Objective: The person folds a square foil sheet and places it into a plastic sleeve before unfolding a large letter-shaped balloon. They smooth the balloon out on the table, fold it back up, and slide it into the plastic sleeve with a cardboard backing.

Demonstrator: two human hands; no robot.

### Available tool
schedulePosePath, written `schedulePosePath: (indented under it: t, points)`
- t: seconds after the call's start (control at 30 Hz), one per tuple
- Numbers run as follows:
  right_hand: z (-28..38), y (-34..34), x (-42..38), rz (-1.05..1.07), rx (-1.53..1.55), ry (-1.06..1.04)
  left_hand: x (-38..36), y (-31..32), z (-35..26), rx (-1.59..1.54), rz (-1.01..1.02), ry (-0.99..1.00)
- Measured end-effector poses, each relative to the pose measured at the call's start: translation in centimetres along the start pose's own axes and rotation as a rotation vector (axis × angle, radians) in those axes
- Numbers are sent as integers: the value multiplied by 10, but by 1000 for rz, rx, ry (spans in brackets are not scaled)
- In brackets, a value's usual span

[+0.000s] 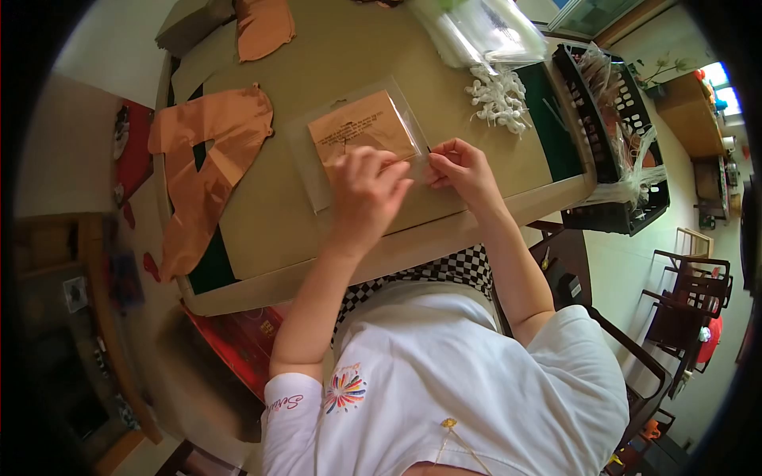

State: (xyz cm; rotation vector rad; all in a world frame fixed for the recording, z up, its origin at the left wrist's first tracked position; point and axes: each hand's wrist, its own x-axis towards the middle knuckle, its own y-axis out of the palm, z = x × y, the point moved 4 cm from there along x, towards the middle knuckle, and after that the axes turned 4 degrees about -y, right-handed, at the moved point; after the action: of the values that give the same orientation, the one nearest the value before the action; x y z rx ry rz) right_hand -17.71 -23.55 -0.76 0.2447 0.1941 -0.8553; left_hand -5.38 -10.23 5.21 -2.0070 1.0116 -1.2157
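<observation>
A clear plastic bag [308, 176] lies on the brown tabletop, with a flat copper-coloured packet [349, 131] printed with dark text inside or under it. My left hand [367, 190] is over the packet's near part, its fingers bent and slightly blurred, thumb apart from the index finger. At the bag's right side, my right hand [463, 170] pinches with thumb and forefinger at the clear edge; a tiny dark bit shows by the fingertips. Left of the bag lies a flat copper foil balloon [226, 163] with a cut-out hole, shaped like a 4 or an A.
Another copper foil piece [264, 28] lies at the far left. White tied bundles [500, 99] sit at the right, below a stack of clear plastic bags [484, 36]. A black crate [591, 119] holding plastic stands beyond the table's right edge. Dark chairs [675, 309] are further right.
</observation>
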Motion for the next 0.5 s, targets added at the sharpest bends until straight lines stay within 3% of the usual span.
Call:
schedulePosePath:
  t: [0.33, 0.5]
  points:
    - [3, 7, -10, -57, -133, -96, 20, 41, -23, 123, 219, -64]
    - [1, 7, -8, -78, -175, -83, 13, 41, -24, 103, 154, -20]
